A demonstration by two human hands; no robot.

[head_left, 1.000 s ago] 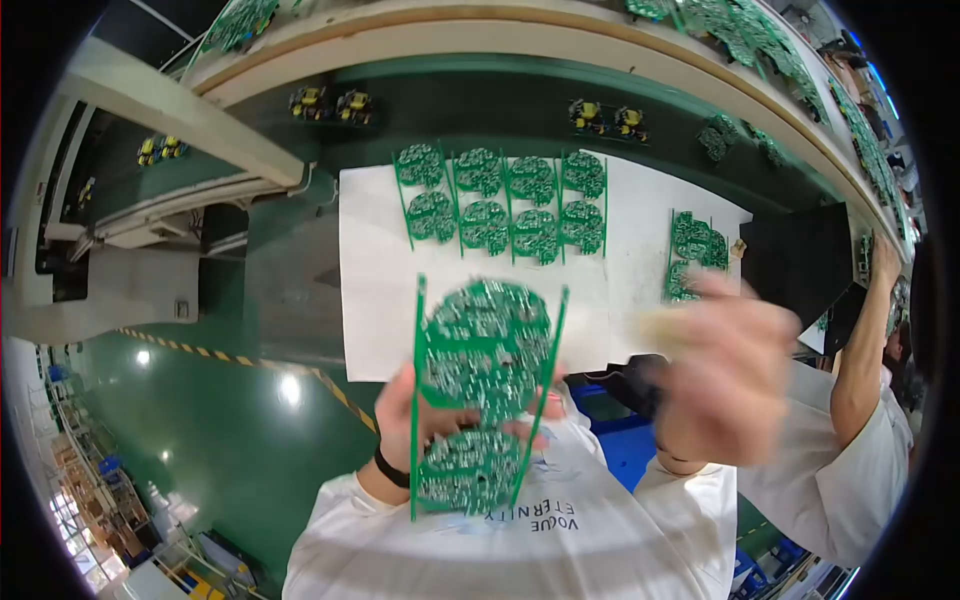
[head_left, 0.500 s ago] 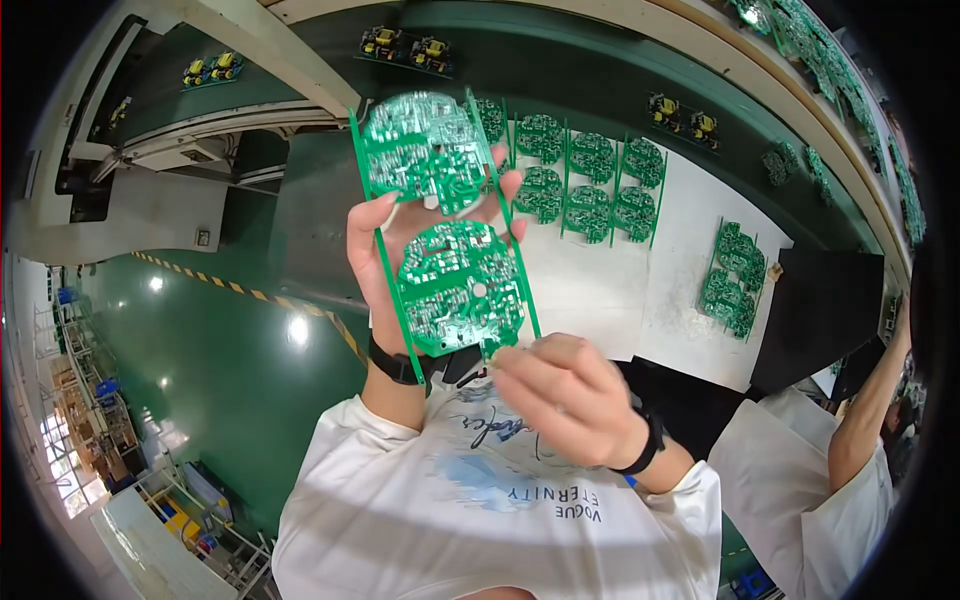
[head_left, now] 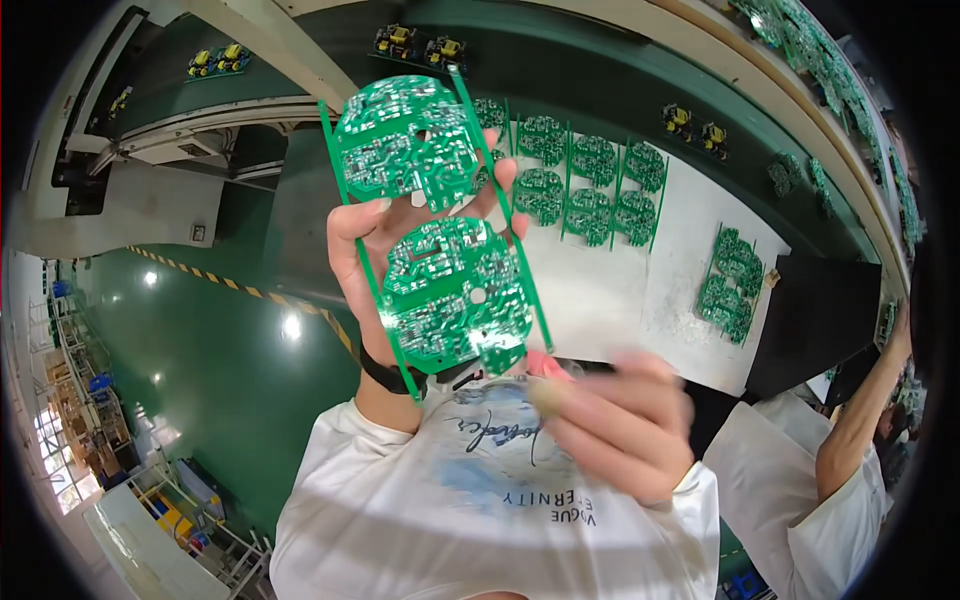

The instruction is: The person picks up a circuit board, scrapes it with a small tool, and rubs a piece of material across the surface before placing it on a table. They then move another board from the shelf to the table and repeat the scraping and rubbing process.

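Observation:
My left hand [head_left: 352, 240] grips a green circuit board panel [head_left: 455, 275], thumb on one side rail and fingertips round the other. The panel carries two rounded boards joined between two long thin rails, tilted, its solder-dotted face toward me. Close to the panel's lower right corner is my right hand [head_left: 625, 425], smeared by motion, its fingers drawn together. A small pink thing [head_left: 546, 366] shows at those fingertips, too blurred to name. I cannot tell whether it touches the panel.
Beyond my hands, several similar panels [head_left: 592, 190] lie in rows on a white table [head_left: 590, 310]; another panel [head_left: 731, 285] lies farther right. Boards with yellow parts [head_left: 420, 46] sit on the dark green conveyor [head_left: 570, 75]. At right is another person's arm [head_left: 860, 420], beside a black sheet [head_left: 815, 310].
The panel in my left hand has shifted slightly left and nearer the camera. My right hand has moved right and down, away from the lower edge, and the pink thing now shows.

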